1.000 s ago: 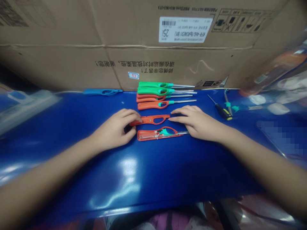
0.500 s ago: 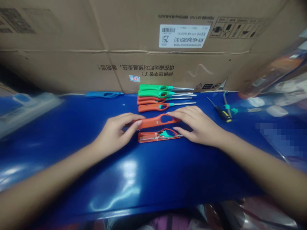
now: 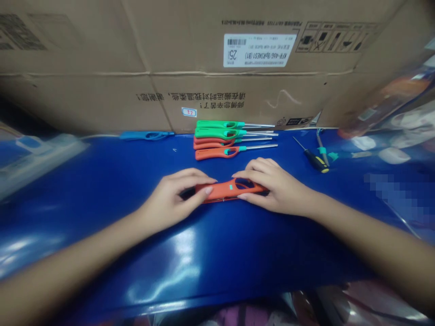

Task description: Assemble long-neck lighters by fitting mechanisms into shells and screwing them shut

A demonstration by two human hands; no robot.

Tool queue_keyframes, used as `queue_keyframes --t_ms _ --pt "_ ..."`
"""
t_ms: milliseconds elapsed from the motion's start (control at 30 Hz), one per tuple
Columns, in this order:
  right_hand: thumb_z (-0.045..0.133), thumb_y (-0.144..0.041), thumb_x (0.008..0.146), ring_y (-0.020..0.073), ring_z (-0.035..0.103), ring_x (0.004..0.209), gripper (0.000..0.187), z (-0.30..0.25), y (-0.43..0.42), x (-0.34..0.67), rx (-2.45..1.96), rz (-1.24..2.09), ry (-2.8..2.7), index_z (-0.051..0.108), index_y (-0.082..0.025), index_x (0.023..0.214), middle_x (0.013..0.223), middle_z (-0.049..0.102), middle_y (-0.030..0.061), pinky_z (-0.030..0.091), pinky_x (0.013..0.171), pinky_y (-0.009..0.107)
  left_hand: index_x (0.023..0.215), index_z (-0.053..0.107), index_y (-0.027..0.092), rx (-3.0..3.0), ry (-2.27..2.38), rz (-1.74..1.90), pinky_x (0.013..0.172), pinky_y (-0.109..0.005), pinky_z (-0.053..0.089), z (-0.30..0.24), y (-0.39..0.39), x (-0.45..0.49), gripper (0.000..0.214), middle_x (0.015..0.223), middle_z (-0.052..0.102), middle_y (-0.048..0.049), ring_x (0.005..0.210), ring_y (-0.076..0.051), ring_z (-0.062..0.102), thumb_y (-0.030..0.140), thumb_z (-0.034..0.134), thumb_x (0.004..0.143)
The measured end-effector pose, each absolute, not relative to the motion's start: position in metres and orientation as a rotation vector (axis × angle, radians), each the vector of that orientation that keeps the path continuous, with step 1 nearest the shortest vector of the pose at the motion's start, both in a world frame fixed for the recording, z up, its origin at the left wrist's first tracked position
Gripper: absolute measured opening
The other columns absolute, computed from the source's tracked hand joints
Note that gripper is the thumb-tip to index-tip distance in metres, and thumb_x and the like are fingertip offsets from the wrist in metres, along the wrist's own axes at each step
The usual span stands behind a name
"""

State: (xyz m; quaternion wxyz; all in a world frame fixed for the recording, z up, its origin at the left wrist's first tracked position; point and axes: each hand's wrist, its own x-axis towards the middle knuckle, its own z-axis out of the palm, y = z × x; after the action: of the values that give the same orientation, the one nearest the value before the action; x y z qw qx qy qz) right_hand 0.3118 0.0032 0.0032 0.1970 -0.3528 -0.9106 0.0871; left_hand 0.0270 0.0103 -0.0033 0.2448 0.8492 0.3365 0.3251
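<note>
An orange lighter casing half (image 3: 220,189) lies over its open lower half, whose edge shows as a thin line beneath it. The small parts inside are mostly hidden. My left hand (image 3: 176,192) pinches the wide end of the casing between thumb and fingers. At the end with the finger loop, my right hand (image 3: 272,185) grips the casing with fingers above and thumb below. Just beyond my hands, several finished-looking stick lighters lie side by side: an orange lighter (image 3: 215,153) nearest, a green lighter (image 3: 214,132) farther back, all with metal tubes pointing right.
A cardboard box (image 3: 190,54) walls off the back of the blue table (image 3: 136,271). Right of the lighters lie a black and yellow screwdriver (image 3: 316,160) and a bent metal piece (image 3: 322,147). A blue casing (image 3: 146,135) and a blurred translucent container (image 3: 50,158) are on the left.
Both hands have brought the orange casing half toward me and down onto the open lower half, which has become mostly covered.
</note>
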Motion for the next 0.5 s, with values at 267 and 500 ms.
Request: queue_keyframes --t_ms 267,500 --pt "0.061 -0.040 0.096 0.0249 0.057 0.109 0.032 -0.006 0.002 0.304 -1.038 0.290 -2.597 0.062 -0.020 0.121 0.117 0.065 0.0091 0.039 0.091 0.041 0.124 0.067 0.018 2.738 0.749 0.644 0.091 -0.039 0.054 -0.007 0.015 0.020 0.031 0.111 0.070 -0.0117 0.099 -0.023 0.064 0.029 0.062 0.096" --pt "0.060 -0.041 0.096 0.0248 0.055 0.107 0.032 -0.010 0.002 0.302 -1.056 0.305 -2.595 0.063 -0.021 0.121 0.117 0.064 0.0088 0.040 0.091 0.041 0.123 0.068 0.019 2.741 0.743 0.572 0.092 -0.039 0.052 -0.006 0.016 0.020 0.029 0.112 0.070 -0.0102 0.100 -0.022 0.063 0.029 0.060 0.097"
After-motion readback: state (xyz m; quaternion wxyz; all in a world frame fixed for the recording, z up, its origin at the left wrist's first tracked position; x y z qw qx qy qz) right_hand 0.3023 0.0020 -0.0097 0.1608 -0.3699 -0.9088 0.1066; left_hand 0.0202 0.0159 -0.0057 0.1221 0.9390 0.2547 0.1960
